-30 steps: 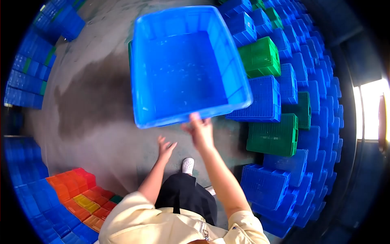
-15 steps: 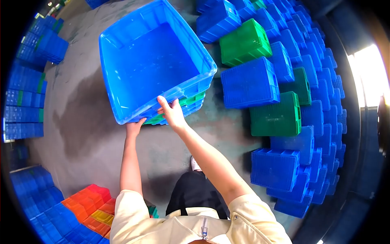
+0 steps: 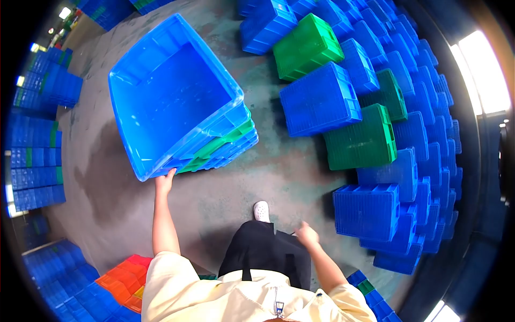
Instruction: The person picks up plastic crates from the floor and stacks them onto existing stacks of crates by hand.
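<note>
A stack of crates stands in front of me, topped by an open, empty blue crate (image 3: 182,96). Below it a green crate (image 3: 214,146) shows between blue ones. My left hand (image 3: 165,181) grips the near lower corner of the stack, its fingers partly hidden under the crate's edge. Away from the stack, my right hand (image 3: 307,235) hangs beside my right thigh, low over the floor. It is blurred, and its fingers cannot be made out clearly.
Rows of blue crates (image 3: 322,99) with a few green crates (image 3: 360,138) fill the right side. More blue stacks (image 3: 35,161) line the left edge. Orange crates (image 3: 122,279) are at lower left. My white shoe (image 3: 261,211) is on the grey floor (image 3: 214,201).
My right hand has let go of the crate's near rim and moved down and right to my side. The stack appears farther left, with my left hand still on it.
</note>
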A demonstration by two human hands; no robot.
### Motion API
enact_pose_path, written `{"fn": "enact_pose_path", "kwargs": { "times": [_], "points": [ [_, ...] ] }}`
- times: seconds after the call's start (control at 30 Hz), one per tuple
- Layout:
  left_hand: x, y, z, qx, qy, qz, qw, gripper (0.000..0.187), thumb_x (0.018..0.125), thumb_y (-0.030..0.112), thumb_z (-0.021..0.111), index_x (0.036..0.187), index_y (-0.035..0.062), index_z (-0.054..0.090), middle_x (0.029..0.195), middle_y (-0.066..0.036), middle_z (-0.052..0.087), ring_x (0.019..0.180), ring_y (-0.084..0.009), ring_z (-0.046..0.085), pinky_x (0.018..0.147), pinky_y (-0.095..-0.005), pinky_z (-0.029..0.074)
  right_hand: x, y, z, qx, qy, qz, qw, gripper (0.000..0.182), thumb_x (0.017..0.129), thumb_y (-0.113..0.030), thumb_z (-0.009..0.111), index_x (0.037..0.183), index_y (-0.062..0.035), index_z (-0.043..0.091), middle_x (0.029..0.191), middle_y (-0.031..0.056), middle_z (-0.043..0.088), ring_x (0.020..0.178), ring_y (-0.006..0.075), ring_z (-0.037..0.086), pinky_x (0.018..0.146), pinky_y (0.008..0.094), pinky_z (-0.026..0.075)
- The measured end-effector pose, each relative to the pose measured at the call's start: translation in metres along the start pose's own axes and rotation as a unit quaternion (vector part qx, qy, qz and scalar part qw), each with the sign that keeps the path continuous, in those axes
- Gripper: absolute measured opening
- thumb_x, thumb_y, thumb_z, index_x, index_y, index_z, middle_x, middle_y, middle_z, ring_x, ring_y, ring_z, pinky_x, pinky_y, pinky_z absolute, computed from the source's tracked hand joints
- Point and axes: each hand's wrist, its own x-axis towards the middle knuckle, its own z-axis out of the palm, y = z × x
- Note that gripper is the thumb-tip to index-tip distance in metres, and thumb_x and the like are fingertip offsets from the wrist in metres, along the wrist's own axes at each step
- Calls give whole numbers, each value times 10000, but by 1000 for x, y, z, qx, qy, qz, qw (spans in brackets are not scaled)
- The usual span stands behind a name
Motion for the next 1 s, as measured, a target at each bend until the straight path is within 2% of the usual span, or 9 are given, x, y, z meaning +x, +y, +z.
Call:
{"fn": "enact_pose_path", "kwargs": {
  "times": [0.1, 0.2, 0.37, 0.53, 0.63, 0.67, 0.77, 0.9, 1.0],
  "points": [
    [7, -16, 3, -15, 34, 11, 999, 430, 707, 166, 667, 1063, 1, 493, 987, -99, 563, 888, -214, 534, 747, -324, 438, -39, 164, 29, 57, 70, 192, 977, 419, 747, -367, 554, 980, -19, 517, 968, 211, 566, 947, 350, 527, 798, 414, 419],
    [5, 17, -4, 15, -53, -230, 972, 447, 735, 228, 637, 1104, 33, 475, 1051, -81, 517, 921, -190, 514, 624, -322, 491, -60, 335, 115, 195, 206, 311, 907, 249, 756, -225, 553, 814, 17, 560, 643, 158, 589, 526, 226, 582, 493, 339, 467],
    [-7, -12, 11, -198, -68, -272, 939, 516, 779, 357, 580, 1183, 82, 414, 1201, -97, 417, 1100, -283, 414, 783, -443, 452, -91, 332, 170, 273, 149, 273, 910, 249, 768, -247, 538, 788, 1, 547, 559, 92, 559, 466, 178, 552, 417, 314, 430],
    [-106, -25, 121, -282, -103, -472, 829, 1036, 591, 705, 534, 1339, 250, -20, 1364, -148, 100, 1202, -364, 231, 881, -539, 321, -106, 267, 130, 461, 0, 259, 849, 257, 763, -261, 581, 898, -49, 527, 704, 46, 616, 561, 125, 579, 469, 262, 448],
    [-229, 58, 237, 147, -432, -318, 831, 892, 667, 430, 655, 1315, 67, 160, 1307, -148, 292, 1136, -352, 358, 828, -508, 398, -103, 309, 128, 457, -34, 249, 853, 270, 781, -267, 566, 944, -59, 510, 701, 36, 612, 571, 117, 572, 464, 268, 440],
    [-265, 66, 276, 258, -528, -95, 803, 802, 662, 327, 678, 1269, 5, 263, 1260, -181, 369, 1135, -306, 391, 903, -413, 371, -101, 333, 126, 451, -31, 258, 854, 254, 779, -274, 568, 922, -68, 527, 703, 27, 615, 573, 113, 574, 473, 272, 444],
    [-354, 152, 379, 248, -672, 220, 662, 725, 656, 321, 680, 1216, -14, 364, 1201, -199, 438, 1119, -288, 424, 930, -364, 348, -87, 445, 116, 363, 25, 245, 899, 255, 752, -291, 592, 864, -62, 570, 707, 38, 621, 647, 145, 595, 552, 303, 480],
    [-419, 265, 504, 134, -710, 38, 690, 733, 649, 287, 685, 1234, 4, 345, 1199, -203, 435, 1117, -287, 427, 924, -356, 357, -55, 619, 56, 299, 198, 318, 877, 283, 710, -296, 588, 851, -50, 583, 912, 162, 594, 884, 297, 562, 780, 365, 442],
    [-443, 322, 593, 148, -639, 216, 724, 849, 645, 274, 681, 1304, 43, 198, 1263, -192, 360, 1176, -303, 349, 960, -372, 306, -37, 709, -27, 301, 366, 269, 838, 266, 727, -244, 567, 868, -28, 500, 895, 185, 567, 844, 326, 546, 730, 406, 437]
  ]
}}
